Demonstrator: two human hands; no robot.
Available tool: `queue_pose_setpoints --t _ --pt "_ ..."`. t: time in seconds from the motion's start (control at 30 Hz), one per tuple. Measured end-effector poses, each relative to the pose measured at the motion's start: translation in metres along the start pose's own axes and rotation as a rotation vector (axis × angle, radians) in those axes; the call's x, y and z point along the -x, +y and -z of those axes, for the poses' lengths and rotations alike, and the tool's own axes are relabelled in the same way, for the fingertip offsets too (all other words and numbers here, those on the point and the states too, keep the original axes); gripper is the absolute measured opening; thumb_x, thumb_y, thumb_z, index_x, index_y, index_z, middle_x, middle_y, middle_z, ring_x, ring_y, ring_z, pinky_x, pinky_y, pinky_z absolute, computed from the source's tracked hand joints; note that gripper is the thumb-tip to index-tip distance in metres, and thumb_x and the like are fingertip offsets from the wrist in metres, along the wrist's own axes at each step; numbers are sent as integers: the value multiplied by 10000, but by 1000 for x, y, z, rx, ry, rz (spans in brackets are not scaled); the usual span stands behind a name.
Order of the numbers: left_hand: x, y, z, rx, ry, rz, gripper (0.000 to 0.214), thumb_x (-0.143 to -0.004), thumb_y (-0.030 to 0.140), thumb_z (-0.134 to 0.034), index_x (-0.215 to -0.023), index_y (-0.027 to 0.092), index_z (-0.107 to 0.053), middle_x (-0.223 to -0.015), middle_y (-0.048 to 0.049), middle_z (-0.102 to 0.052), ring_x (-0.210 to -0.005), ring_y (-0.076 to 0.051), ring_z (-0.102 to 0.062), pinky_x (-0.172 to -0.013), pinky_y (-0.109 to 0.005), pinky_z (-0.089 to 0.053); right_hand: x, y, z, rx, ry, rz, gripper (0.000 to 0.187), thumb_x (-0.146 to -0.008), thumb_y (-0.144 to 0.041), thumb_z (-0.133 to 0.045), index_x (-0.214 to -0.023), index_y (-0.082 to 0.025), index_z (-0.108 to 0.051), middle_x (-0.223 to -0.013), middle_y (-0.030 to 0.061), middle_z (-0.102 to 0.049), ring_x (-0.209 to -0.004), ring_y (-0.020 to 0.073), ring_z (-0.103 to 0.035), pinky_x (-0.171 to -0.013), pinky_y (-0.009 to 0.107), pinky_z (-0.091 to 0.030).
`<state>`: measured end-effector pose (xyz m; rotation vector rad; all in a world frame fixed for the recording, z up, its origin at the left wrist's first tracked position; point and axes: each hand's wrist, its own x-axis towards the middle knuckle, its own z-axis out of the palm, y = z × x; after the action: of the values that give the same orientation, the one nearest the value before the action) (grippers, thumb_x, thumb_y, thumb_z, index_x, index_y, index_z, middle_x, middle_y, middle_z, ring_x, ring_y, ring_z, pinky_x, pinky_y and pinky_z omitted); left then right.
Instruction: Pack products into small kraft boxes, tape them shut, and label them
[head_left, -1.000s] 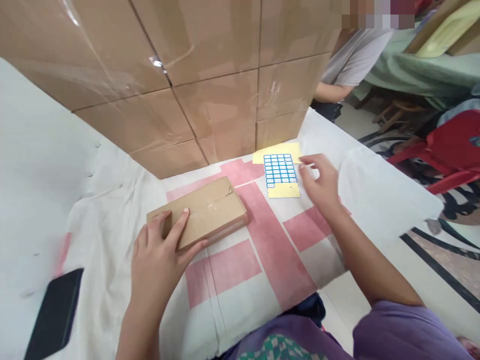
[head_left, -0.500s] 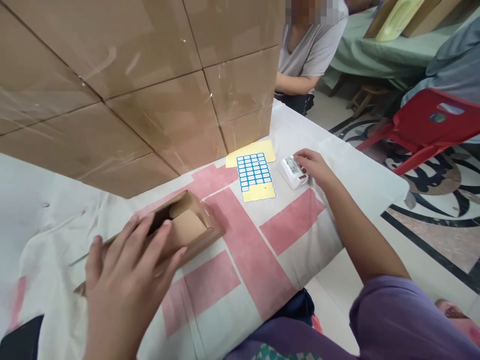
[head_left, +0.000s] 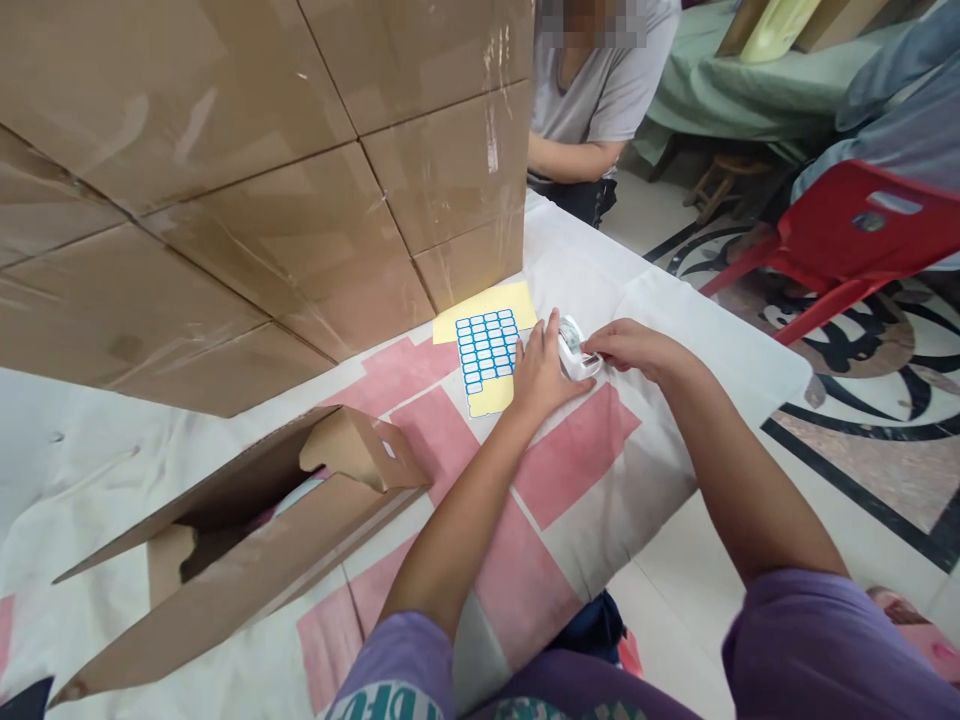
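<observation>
A small white tape dispenser (head_left: pixel 568 336) sits on the cloth-covered table, with a roll of tape inside it. My left hand (head_left: pixel 534 375) grips it from the left side, fingers along its back and thumb toward the front. From the right, my right hand (head_left: pixel 637 348) pinches at the dispenser's front end, where the tape comes out; the tape itself is barely visible between the fingertips. Beside my left hand lies a sheet of blue-bordered labels (head_left: pixel 484 345), partly peeled down to its yellow backing. An open cardboard box (head_left: pixel 300 530) rests at the left, its flap raised and something pale inside.
Stacked cardboard cartons (head_left: pixel 285 200) form a wall at the back left. Yellow paper (head_left: pixel 450 328) lies under the labels. A person (head_left: pixel 592 110) in a grey shirt sits across the table. At the right is a red chair (head_left: pixel 862 240) with another person on it.
My left hand has left the cardboard box and come over to the tape dispenser. My right hand has shifted from its top to a pinch at its front. The box's flap now stands open.
</observation>
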<state>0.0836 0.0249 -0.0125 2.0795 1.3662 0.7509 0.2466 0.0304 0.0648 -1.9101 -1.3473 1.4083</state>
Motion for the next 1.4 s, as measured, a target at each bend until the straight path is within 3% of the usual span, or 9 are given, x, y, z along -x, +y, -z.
queue_pose_setpoints --t 0.23,0.4,0.6,0.8,1.0,1.13,1.27,1.33,1.4 --pt "2 -4 -7 9 51 37 1321 -616 492 -891 -1623 184 -93 -1668 -204 -338 -1565 -331 -306 -1309 -551 -145 5 -4 0 73 49 -16 357 -778 -254 -795 -528 -198 -546 -466 -28 -391 -458 87 -300 -489 301 -175" --pt "2 -4 -7 0 48 38 1294 -636 497 -882 -1619 200 -94 -1663 -197 -348 -1565 -321 -306 -1314 -550 -111 13 -7 1 15 38 6 443 -821 -344 -778 -523 -216 -476 -441 -20 -381 -447 92 -298 -488 305 -167" --pt "2 -2 -6 -17 57 35 1286 -648 536 -868 -1619 206 -92 -1654 -204 -355 -1558 -329 -315 -1310 -558 -119 29 27 2 -137 -30 -58 492 -763 -397 -834 -546 -235 -422 -440 -39 -352 -429 78 -252 -474 294 -146" --pt "3 -3 -7 -31 74 16 1268 -677 581 -841 -1621 189 -90 -1629 -219 -374 -1546 -340 -328 -1311 -545 -117 34 54 -12 -326 -70 -18 400 -813 -304 -708 -551 -228 -415 -437 -53 -331 -439 75 -255 -475 280 -179" --pt "2 -3 -7 -23 78 22 1244 -639 542 -873 -1595 184 -161 -1647 -214 -367 -1545 -340 -341 -1309 -544 -144 31 69 -27 -279 21 22 362 -764 -367 -777 -630 -215 -478 -477 -75 -377 -456 69 -287 -472 255 -174" --pt "1 -4 -7 -19 66 31 1246 -634 493 -887 -1598 191 -158 -1661 -218 -349 -1560 -344 -321 -1315 -553 -113 40 74 -31 -354 19 115 419 -801 -497 -768 -680 -209 -489 -516 -83 -373 -489 69 -276 -500 256 -179" --pt "9 1 1 81 53 -6 1225 -698 443 -861 -1620 159 -105 -1726 -236 -175 -1631 -348 -118 -1323 -546 -111 62 60 -44 -335 44 301 385 -885 -522 -709 -763 -193 -550 -617 -56 -430 -560 93 -357 -550 263 -255" --pt "23 7 16 229 97 -58 1050 -797 348 -775 -1623 190 -146 -1744 -192 -155 -1639 -310 -95 -1325 -504 -160 77 45 -53 -312 63 391 363 -924 -509 -676 -787 -194 -561 -658 -49 -431 -581 100 -356 -561 269 -266" --pt "46 14 40 429 195 -99 763 -895 259 -639 -1580 245 -303 -1702 -129 -318 -1606 -268 -246 -1311 -472 -235 94 29 -64 -277 68 480 336 -964 -478 -640 -798 -197 -558 -682 -48 -417 -587 102 -341 -560 273 -265"
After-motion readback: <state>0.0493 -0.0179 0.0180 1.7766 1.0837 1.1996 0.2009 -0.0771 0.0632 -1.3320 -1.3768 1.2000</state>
